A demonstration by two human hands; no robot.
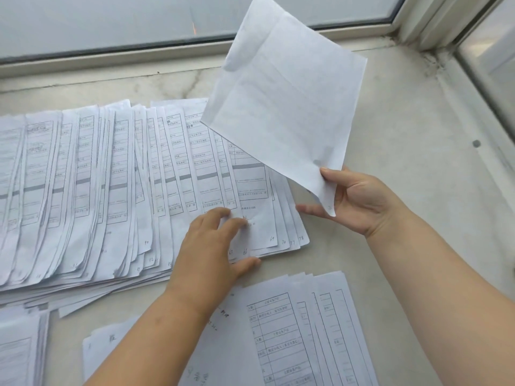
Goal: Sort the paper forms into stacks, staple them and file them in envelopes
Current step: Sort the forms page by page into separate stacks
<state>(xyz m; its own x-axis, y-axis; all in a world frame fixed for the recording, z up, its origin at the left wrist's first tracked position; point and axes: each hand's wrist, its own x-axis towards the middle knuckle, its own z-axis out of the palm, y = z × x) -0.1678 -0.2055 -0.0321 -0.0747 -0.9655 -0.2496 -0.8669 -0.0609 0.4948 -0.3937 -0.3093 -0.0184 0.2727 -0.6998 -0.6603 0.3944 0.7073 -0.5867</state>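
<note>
head view: the right hand pinches a lifted form sheet by its lower corner, blank back showing, long axis slanting up and away; the left hand rests curled fingers on the fanned forms on the desk; the fan lies left of and below the sheet, nearer the left hand.

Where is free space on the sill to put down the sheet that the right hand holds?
Bare stone lies right of the fanned forms, up to the window frame, and in a strip behind them along the glass. The left hand side and the near stack are crowded.
</note>
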